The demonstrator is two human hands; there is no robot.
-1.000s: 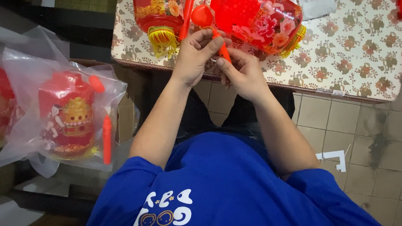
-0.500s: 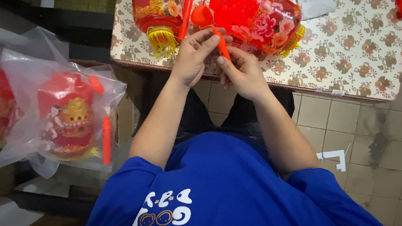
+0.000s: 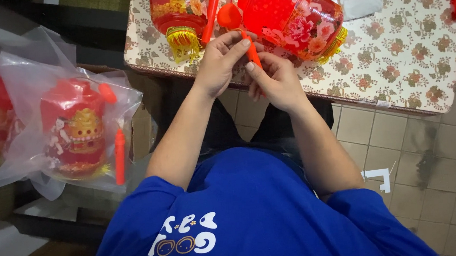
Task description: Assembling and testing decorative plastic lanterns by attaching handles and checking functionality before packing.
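Both hands meet at the table's (image 3: 394, 52) near edge: left hand (image 3: 218, 64) just left of right hand (image 3: 275, 82), touching, a thin stick (image 3: 252, 51) pinched between them. Large lantern (image 3: 295, 19) lies on its side on the table just behind the hands; smaller lantern (image 3: 177, 11) to its left, a rod (image 3: 212, 11) between them. Bagged lantern (image 3: 76, 133) sits off the table, far left.

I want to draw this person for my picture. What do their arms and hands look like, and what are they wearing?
Both arms are bare from above the elbow down. The left hand and right hand wear no gloves, and no rings or watch show. The short sleeves belong to a bright blue T-shirt with white rounded shapes and small orange-outlined circles printed on the front.
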